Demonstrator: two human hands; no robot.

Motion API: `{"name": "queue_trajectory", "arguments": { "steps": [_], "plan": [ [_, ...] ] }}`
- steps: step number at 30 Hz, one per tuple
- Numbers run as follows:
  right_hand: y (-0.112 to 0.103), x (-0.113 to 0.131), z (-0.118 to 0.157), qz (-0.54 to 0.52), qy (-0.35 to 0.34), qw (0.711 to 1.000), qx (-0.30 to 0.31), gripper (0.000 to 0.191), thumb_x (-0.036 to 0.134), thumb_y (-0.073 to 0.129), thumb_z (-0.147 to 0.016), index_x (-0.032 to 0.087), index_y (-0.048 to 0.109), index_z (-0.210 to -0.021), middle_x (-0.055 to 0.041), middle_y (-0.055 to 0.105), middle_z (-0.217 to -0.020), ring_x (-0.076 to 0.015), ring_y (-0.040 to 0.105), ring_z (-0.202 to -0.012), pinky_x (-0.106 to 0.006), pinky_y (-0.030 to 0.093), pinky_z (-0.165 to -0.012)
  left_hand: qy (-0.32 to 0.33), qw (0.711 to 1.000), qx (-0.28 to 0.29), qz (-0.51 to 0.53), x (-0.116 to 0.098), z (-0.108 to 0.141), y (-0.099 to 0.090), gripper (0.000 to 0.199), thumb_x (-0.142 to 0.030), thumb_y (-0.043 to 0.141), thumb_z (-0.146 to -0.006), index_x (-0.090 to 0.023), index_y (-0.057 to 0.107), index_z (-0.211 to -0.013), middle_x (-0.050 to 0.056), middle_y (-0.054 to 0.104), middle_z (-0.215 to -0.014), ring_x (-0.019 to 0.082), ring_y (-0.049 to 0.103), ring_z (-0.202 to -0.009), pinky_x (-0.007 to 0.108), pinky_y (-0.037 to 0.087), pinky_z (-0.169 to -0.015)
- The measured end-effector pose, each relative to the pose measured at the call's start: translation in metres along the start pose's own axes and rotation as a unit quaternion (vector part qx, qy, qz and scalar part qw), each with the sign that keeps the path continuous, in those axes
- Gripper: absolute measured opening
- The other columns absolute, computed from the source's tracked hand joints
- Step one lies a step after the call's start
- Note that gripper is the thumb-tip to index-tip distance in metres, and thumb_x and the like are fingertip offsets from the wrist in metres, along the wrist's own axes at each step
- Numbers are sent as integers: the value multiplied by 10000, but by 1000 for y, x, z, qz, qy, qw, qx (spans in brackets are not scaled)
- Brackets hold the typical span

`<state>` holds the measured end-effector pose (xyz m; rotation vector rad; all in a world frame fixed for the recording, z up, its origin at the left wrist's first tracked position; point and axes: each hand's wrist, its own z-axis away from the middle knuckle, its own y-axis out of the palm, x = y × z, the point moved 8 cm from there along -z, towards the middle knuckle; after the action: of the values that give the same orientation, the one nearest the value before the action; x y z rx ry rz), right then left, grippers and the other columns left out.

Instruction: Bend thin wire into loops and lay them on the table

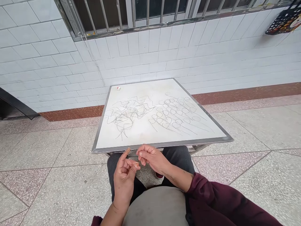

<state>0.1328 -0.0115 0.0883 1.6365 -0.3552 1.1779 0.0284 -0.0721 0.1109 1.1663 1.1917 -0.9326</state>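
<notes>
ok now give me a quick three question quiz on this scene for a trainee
1. True or false: the left hand and the right hand are close together.

2. Which lie mainly on the right side of the table?
a) cloth scraps
b) looped thin strands
c) paper sheets

3. Near which corner of the table is the small white-and-red object?

Key: 1 true; 2 b; 3 the far left corner.
</notes>
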Motion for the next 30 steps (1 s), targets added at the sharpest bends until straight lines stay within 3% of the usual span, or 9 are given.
{"name": "queue_trajectory", "arguments": {
  "steps": [3, 8, 15, 18, 21, 24, 30],
  "plan": [
    [0, 0, 1, -4, -7, 1000, -12, 195, 338, 711, -792, 161, 631, -816, 31, 631, -672, -51, 533, -499, -182, 397, -495, 2, 1000, -1, -4, 1, 0, -1, 543, -263, 683, -794, -233, 500, -1304, -23, 621, -723, 115, 589, -720, 263, 470, -793],
    [4, -2, 3, -11, 4, 1000, 17, 215, 373, 675, -825, 165, 642, -868, 5, 653, -751, -79, 604, -601, -210, 453, -578, 5, 1000, -11, 5, -1, 0, -5, 581, -255, 661, -816, -239, 437, -1352, -26, 617, -741, 112, 583, -737, 269, 464, -821],
    [-2, -5, 2, 16, 4, 1000, -17, 222, 394, 679, -812, 179, 626, -820, 23, 611, -693, -65, 531, -532, -202, 419, -525, 3, 1000, 5, -20, 2, 2, -1, 586, -259, 650, -825, -251, 425, -1366, -33, 604, -728, 108, 574, -727, 248, 459, -800],
    [-1, 2, 4, 92, -23, 995, -9, 258, 439, 583, -871, 202, 618, -967, -13, 621, -855, -97, 565, -654, -226, 448, -575, 2, 1000, -26, 4, 5, -1, -7, 600, -268, 665, -811, -246, 427, -1361, -30, 610, -743, 108, 579, -726, 258, 466, -809],
    [0, 9, 9, 227, -65, 972, -10, 283, 420, 573, -874, 229, 562, -1082, -24, 601, -949, -119, 550, -733, -233, 443, -585, 10, 997, -67, 34, 7, -5, -16, 590, -266, 679, -799, -249, 449, -1342, -35, 599, -754, 101, 578, -747, 248, 463, -819],
    [2, 7, 13, 347, -82, 934, -17, 230, 332, 637, -830, 227, 561, -1019, 7, 601, -813, -119, 529, -678, -229, 414, -568, 21, 993, -108, 53, 8, -8, -22, 586, -256, 688, -791, -247, 460, -1331, -37, 589, -761, 101, 582, -791, 247, 456, -846],
    [8, 15, 15, 475, -173, 861, -57, 122, 225, 575, -858, 232, 627, -968, -17, 641, -832, -161, 579, -789, -270, 456, -674, 26, 991, -111, 68, 14, -16, -16, 577, -276, 678, -797, -227, 463, -1330, -25, 583, -772, 118, 584, -782, 279, 484, -814]
  ]
}}
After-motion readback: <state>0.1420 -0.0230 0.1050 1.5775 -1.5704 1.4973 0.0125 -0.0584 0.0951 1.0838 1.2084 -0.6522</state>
